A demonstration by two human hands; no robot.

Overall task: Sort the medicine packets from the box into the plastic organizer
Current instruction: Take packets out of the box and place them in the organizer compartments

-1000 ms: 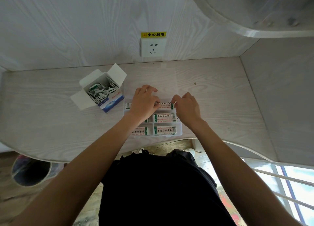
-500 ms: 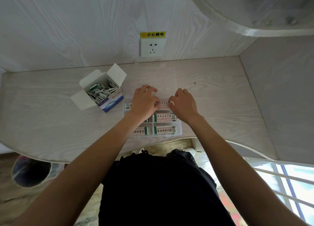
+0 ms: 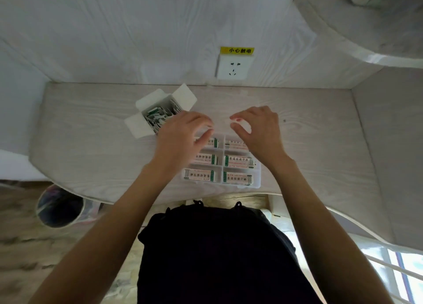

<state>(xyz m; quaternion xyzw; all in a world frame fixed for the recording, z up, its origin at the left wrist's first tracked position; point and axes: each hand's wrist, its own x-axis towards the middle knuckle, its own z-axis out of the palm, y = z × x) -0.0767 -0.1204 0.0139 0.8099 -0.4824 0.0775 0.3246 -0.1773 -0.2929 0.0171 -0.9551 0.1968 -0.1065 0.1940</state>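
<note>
Plastic organizer (image 3: 256, 180) sitting mid-tabletop (image 3: 91, 143), medicine packets (image 3: 238, 161) lying long axis 9-to-3. Box (image 3: 160, 115) at 10 o'clock. Left hand (image 3: 180, 136), right hand (image 3: 261, 132) hovering, fingers loosely spread, holding nothing.

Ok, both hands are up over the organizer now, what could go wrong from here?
The organizer sits at the desk's near edge; a downward nudge could tip it off.

The left hand hovers beside the open box; a careless reach might knock it and spill packets.

Every visible compartment already holds packets, so more may overfill.
</note>
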